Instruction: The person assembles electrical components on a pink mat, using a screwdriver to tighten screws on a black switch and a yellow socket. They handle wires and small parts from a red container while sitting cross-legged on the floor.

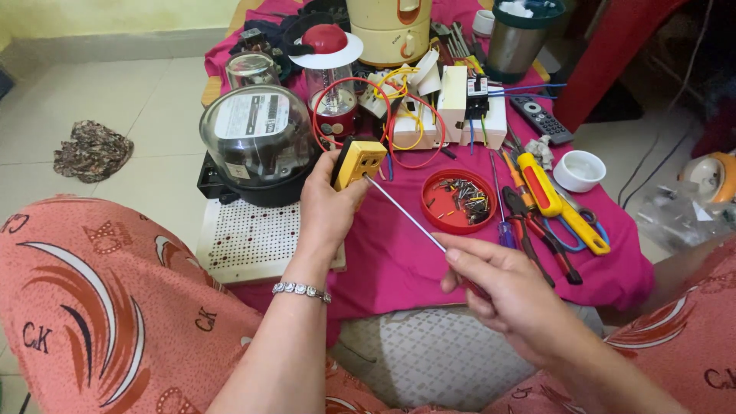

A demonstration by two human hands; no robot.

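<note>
Magenta cloth (399, 253) covers the low worktop. Near its front edge the left hand (326, 203) grips a small yellow box (358, 161); the right hand (506, 287) pinches a long screwdriver (402, 212), tip at the box's face. Keeping the shaft straight and the box braced should prevent slipping.

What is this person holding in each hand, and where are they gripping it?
The left hand grips a small yellow box by its lower end. The right hand holds a screwdriver by its handle end, the metal tip touching the box.

pale tiled floor (100, 100), crumpled rag (92, 149), daylight.
</note>
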